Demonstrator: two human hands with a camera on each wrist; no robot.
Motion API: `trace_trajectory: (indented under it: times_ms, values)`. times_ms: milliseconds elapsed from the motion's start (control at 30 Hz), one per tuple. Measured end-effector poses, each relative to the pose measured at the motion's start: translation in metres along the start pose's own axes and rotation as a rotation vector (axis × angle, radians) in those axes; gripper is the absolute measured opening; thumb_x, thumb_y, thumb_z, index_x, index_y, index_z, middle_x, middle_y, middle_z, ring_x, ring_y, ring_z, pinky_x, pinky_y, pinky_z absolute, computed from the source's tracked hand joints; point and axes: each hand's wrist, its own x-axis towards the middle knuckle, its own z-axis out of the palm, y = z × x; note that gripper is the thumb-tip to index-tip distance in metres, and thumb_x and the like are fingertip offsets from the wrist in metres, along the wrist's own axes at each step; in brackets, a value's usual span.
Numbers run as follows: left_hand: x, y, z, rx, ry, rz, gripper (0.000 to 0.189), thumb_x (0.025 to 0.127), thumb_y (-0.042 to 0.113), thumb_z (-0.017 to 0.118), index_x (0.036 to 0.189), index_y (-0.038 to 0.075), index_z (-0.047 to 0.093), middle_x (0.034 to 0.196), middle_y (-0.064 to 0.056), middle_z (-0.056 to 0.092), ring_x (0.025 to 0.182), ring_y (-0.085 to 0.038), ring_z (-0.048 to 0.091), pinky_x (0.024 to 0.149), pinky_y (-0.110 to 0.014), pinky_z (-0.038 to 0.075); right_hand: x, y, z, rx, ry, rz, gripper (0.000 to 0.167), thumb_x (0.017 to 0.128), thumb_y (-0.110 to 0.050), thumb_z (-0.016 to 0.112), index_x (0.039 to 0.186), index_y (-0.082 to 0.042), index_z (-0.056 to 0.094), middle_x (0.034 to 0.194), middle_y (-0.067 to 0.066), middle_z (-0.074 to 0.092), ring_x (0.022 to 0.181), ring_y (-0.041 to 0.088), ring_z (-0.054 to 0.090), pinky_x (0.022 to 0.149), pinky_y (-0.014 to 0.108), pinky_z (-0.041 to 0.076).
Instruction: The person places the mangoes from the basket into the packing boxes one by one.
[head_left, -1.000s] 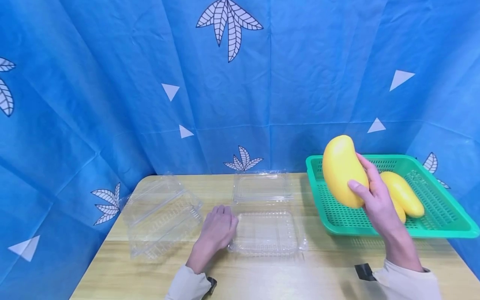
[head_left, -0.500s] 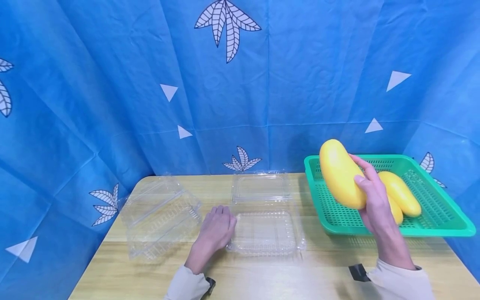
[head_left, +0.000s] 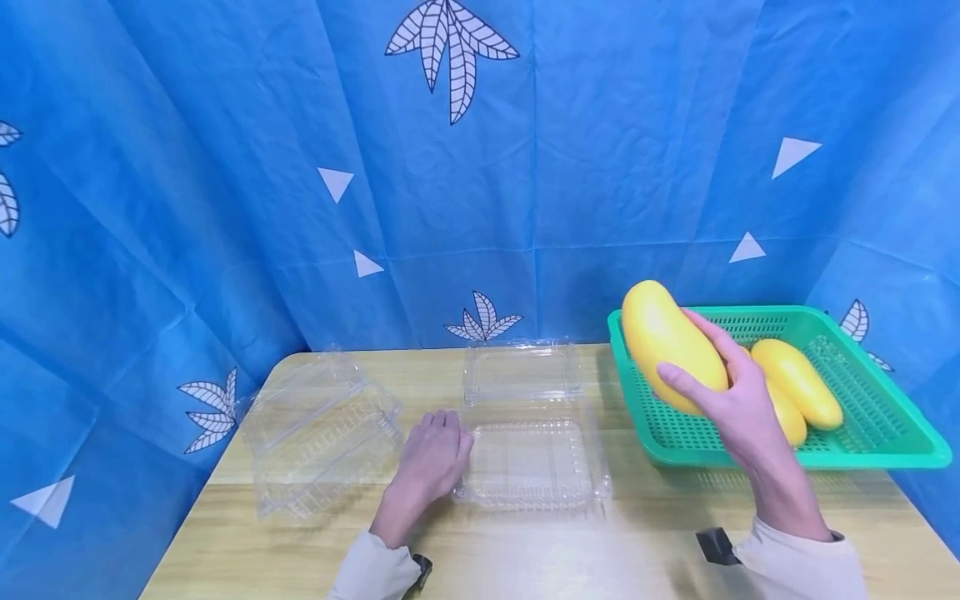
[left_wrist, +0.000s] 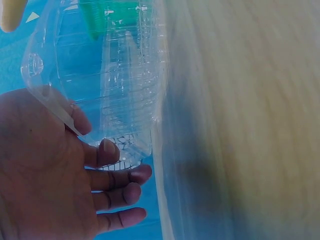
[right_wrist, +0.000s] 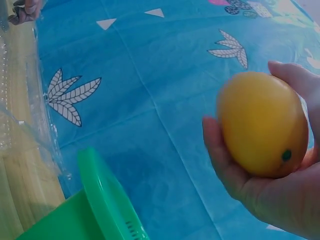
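My right hand (head_left: pixel 738 400) grips a yellow mango (head_left: pixel 667 342), holding it raised over the left part of a green basket (head_left: pixel 870 461). In the right wrist view, the fingers and thumb curl round the mango (right_wrist: pixel 262 125), whose end shows a small dark spot. More mangoes (head_left: pixel 798 383) lie in the basket, partly behind my right hand. An open clear plastic clamshell box (head_left: pixel 525 467) rests on the table with its lid laid back. At its left edge, my left hand (left_wrist: pixel 55 165) pinches the box's rim between thumb and index finger; the other fingers are loosely bent.
To the left stand further clear plastic clamshells (head_left: pixel 322 433), open and overlapping, hard to tell apart. The wooden table (head_left: pixel 540 558) ends at a blue patterned curtain (head_left: pixel 480 208) behind and at the sides.
The right hand has turned and shifted slightly left with the mango, whose upper end now leans further left. The left hand and the clear box have stayed in place.
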Motion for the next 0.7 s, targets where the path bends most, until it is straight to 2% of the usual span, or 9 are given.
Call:
trace_trajectory:
  times_ms: [100,367,467,567,700]
  values:
    - [-0.001,0.000,0.001,-0.003,-0.002,-0.002,0.025,0.106,0.020,0.039,0.086,0.008,0.047,0.083,-0.007,0.045,0.078,-0.024,0.042,0.075,-0.041,0.042,-0.001,0.000,0.002,-0.107,0.004,-0.010,0.064,0.098,-0.030,0.069,0.156,-0.036,0.042,0.146,0.001,0.046,0.111,0.021,0.045,0.074,0.031,0.049]
    - [0.000,0.001,0.001,0.012,0.030,-0.015,0.024,0.104,0.022,0.041,0.084,0.009,0.047,0.082,-0.006,0.047,0.077,-0.024,0.044,0.074,-0.041,0.043,0.001,0.002,0.011,-0.172,0.036,-0.109,0.052,0.102,-0.030,0.061,0.152,-0.021,0.050,0.134,0.003,0.056,0.099,0.018,0.052,0.071,0.029,0.047]
    - [0.000,0.002,0.001,0.016,0.038,-0.020,0.024,0.104,0.022,0.042,0.084,0.010,0.047,0.082,-0.007,0.048,0.079,-0.025,0.046,0.075,-0.042,0.044,0.001,0.003,0.014,-0.180,0.046,-0.131,0.050,0.104,-0.030,0.057,0.152,-0.019,0.051,0.136,0.006,0.057,0.099,0.017,0.053,0.073,0.028,0.046]
    - [0.000,0.002,0.001,0.022,0.043,-0.025,0.025,0.104,0.022,0.042,0.084,0.010,0.047,0.083,-0.007,0.050,0.081,-0.026,0.048,0.077,-0.043,0.045,0.001,0.002,0.015,-0.170,0.034,-0.115,0.051,0.104,-0.031,0.057,0.153,-0.020,0.049,0.140,0.007,0.056,0.102,0.018,0.052,0.074,0.027,0.046]
    - [0.000,0.002,0.001,0.030,0.042,-0.029,0.025,0.104,0.023,0.042,0.084,0.009,0.048,0.083,-0.007,0.050,0.081,-0.026,0.049,0.078,-0.044,0.045,0.001,-0.002,0.017,-0.177,0.003,-0.024,0.058,0.100,-0.040,0.064,0.154,-0.025,0.047,0.137,0.008,0.055,0.102,0.024,0.050,0.071,0.033,0.048]
